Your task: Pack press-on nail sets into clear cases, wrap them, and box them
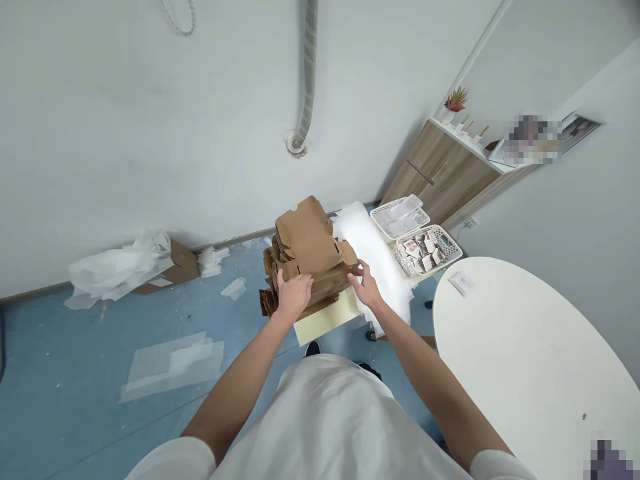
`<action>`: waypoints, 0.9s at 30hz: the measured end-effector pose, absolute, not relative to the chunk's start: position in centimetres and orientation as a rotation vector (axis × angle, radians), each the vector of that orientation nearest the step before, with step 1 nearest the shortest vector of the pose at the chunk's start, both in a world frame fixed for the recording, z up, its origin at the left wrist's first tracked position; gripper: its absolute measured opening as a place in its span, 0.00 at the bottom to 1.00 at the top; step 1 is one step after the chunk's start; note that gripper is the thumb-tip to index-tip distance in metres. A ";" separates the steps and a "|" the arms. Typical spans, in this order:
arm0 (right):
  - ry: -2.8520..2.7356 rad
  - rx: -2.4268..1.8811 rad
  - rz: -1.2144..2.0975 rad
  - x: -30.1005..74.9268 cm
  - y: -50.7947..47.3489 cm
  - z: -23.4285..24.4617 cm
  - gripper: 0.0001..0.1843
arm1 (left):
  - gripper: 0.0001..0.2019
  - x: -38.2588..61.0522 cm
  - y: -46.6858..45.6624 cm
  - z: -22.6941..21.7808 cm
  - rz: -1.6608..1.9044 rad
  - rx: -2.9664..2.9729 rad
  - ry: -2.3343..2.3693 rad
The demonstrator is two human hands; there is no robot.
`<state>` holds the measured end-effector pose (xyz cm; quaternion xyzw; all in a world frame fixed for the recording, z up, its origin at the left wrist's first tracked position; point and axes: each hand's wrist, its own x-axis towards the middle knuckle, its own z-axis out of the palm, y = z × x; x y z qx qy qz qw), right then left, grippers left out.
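A stack of brown flat-folded cardboard boxes [273, 283] rises in front of me on a pale yellow surface [325, 321]. The top cardboard box [307, 233] lies unfolded, with its flaps and slots showing. At its near left edge, my left hand [294, 295] has its fingers bent over the cardboard. My right hand [367, 285] pinches the near right corner beside a small flap. Both hands are closed on this same box; parts of the fingertips are hidden. White foam sheets [373, 257] lie immediately right of the stack.
Two white baskets stand beyond the foam: one with clear plastic boxes [400, 217], one with small packets [425, 252]. A round white table [520, 333] is at right. Plastic wrap [120, 263] and a carton [183, 263] sit by the wall; plastic sheets [173, 363] litter the floor.
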<state>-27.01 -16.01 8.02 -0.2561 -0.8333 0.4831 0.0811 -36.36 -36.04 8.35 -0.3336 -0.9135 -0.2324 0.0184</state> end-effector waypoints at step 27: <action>-1.297 -0.690 2.254 -31.1 -14.5 15.9 0.09 | 0.44 -35.3 -37.6 8.7 -1.008 -0.506 -2.903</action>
